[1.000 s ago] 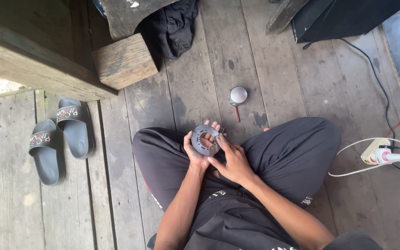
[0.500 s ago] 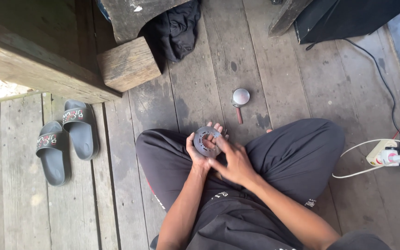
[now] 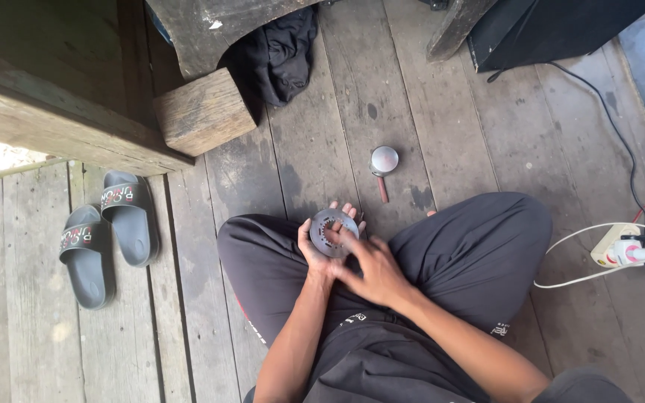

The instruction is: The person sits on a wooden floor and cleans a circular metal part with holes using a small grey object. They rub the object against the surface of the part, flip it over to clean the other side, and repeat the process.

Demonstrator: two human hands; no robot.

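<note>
Cradling a toothed metal disc (image 3: 334, 233) over crossed legs, the left hand (image 3: 316, 250) grips its rim from below while right-hand fingers (image 3: 346, 240) press its face. Looks stiff, fairly heavy, prob. slick w/ sharp teeth; rim hold seems safest.

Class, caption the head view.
Seated cross-legged, left hand cradles a round metal disc; right hand touches it.

grey metal disc (image 3: 333, 232), grey slippers (image 3: 110, 235)
</note>
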